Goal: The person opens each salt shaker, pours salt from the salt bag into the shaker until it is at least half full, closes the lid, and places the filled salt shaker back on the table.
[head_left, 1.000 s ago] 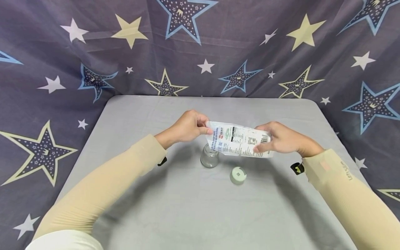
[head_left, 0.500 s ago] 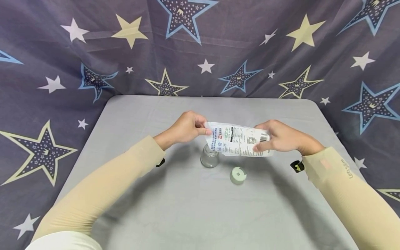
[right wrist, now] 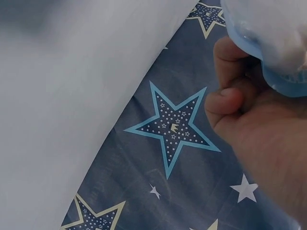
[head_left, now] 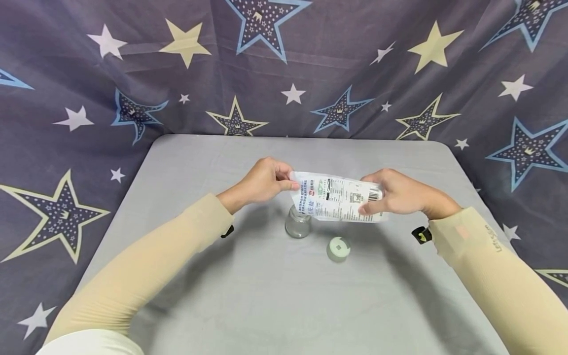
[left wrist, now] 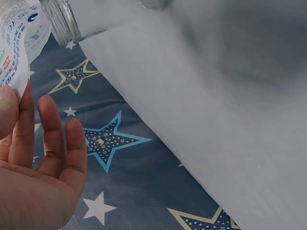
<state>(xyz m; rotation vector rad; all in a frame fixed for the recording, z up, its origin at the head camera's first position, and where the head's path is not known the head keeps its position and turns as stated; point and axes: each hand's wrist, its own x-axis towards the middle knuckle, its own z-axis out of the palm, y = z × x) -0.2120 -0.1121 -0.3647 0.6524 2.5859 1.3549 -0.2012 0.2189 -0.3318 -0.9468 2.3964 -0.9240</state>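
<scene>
A white printed bag (head_left: 339, 197) is held nearly level between both hands, its left end over the mouth of a clear glass jar (head_left: 298, 225). With thumb and fingers my left hand (head_left: 262, 182) pinches the bag's upper left corner; in the left wrist view the bag (left wrist: 13, 57) curves beside the jar's ridged neck (left wrist: 61, 19), with other fingers of the left hand (left wrist: 43, 177) raised. My right hand (head_left: 401, 194) grips the bag's right end. From the right wrist camera, the right hand (right wrist: 264, 115) has curled fingers under the bag (right wrist: 273, 33). Whether anything leaves the bag is hidden.
A pale green round lid (head_left: 338, 249) lies on the grey table (head_left: 284, 305), to the right of the jar and nearer the front. Dark cloth with stars (head_left: 310, 69) hangs behind the table and at its sides.
The bag and both hands have shifted very slightly to the left and up; both grips stay the same. Jar and lid have not moved on the table.
</scene>
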